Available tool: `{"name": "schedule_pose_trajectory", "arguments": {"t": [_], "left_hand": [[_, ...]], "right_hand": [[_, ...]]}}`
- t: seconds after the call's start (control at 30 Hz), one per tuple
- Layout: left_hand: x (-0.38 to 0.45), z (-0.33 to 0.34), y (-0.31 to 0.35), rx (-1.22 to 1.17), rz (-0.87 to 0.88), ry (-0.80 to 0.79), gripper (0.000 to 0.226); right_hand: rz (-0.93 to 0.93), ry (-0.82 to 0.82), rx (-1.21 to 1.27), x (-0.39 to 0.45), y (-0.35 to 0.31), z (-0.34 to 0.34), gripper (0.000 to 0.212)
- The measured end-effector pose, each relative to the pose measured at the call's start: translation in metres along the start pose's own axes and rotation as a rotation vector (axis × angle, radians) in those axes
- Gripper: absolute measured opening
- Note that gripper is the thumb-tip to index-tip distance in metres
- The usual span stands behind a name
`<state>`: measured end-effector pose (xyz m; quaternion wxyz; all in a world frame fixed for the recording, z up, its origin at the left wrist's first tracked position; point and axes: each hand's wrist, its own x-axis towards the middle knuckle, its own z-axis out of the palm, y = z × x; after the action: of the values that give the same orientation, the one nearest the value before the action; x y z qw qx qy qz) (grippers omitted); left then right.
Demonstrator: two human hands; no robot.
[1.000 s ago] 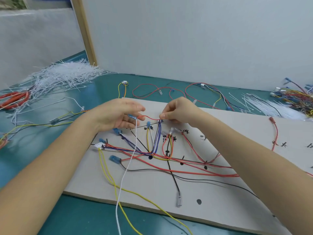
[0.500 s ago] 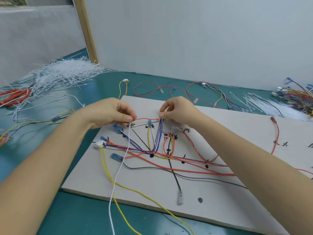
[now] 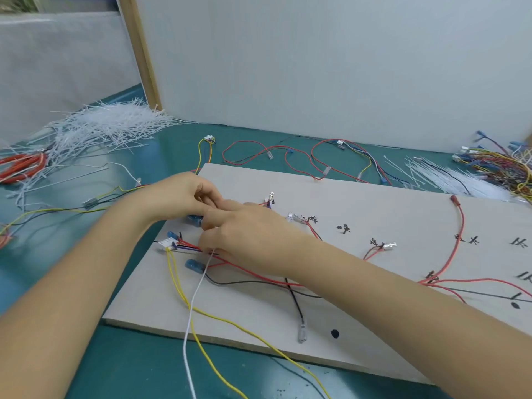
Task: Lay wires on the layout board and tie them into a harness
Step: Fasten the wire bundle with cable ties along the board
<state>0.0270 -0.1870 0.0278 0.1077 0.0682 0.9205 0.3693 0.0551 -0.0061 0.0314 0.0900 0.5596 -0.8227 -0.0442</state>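
The beige layout board (image 3: 374, 203) lies on the teal table and carries red, black, yellow and purple wires. My right hand (image 3: 250, 237) is on the wire bundle at the board's left. Its curled fingers pinch a white wire (image 3: 195, 295) that trails off the front edge. My left hand (image 3: 178, 197) sits just behind it, fingertips curled against my right fingers and pinching wires there. A blue terminal (image 3: 195, 219) peeks out beneath it. The pinch itself is mostly hidden. A white connector (image 3: 167, 243) with yellow wires (image 3: 178, 283) lies at the board's left edge.
A heap of white cable ties (image 3: 109, 125) lies at the back left beside orange-handled cutters (image 3: 20, 168). Loose red and yellow wires (image 3: 259, 151) lie behind the board. More ties (image 3: 449, 177) and a tangle of wires (image 3: 501, 165) are at the back right. A white wall panel stands behind.
My right hand has moved left and down onto the wire bundle, now covering it. My left hand has closed in against it. The short red wire stretched between them is no longer visible.
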Motion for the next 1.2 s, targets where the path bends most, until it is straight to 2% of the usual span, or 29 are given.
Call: {"name": "schedule_pose_trajectory", "arguments": {"t": [0.2, 0.4, 0.57, 0.67, 0.77, 0.9, 1.2], "left_hand": [[0.003, 0.004, 0.002, 0.138, 0.007, 0.030, 0.025], [0.000, 0.005, 0.004, 0.181, 0.009, 0.058, 0.030], [-0.004, 0.010, 0.015, 0.430, 0.029, 0.107, 0.020], [-0.010, 0.020, 0.029, 0.533, 0.119, 0.146, 0.016], [-0.018, 0.029, 0.048, 0.431, 0.232, 0.025, 0.020], [-0.025, 0.039, 0.057, 0.336, 0.224, -0.187, 0.016], [-0.024, 0.049, 0.056, 0.465, 0.286, -0.218, 0.031]], "right_hand": [[-0.081, -0.021, -0.008, -0.010, -0.007, -0.005, 0.028], [0.001, 0.008, 0.087, -0.023, -0.004, -0.006, 0.017], [0.051, -0.016, 0.152, -0.049, -0.002, -0.013, 0.013], [0.027, -0.044, 0.205, -0.065, -0.013, -0.015, 0.013], [0.078, -0.101, 0.156, -0.082, -0.019, -0.009, 0.016], [0.113, -0.085, 0.183, -0.100, -0.012, -0.002, 0.025], [0.102, 0.014, 0.200, -0.125, 0.002, -0.004, 0.017]]}}
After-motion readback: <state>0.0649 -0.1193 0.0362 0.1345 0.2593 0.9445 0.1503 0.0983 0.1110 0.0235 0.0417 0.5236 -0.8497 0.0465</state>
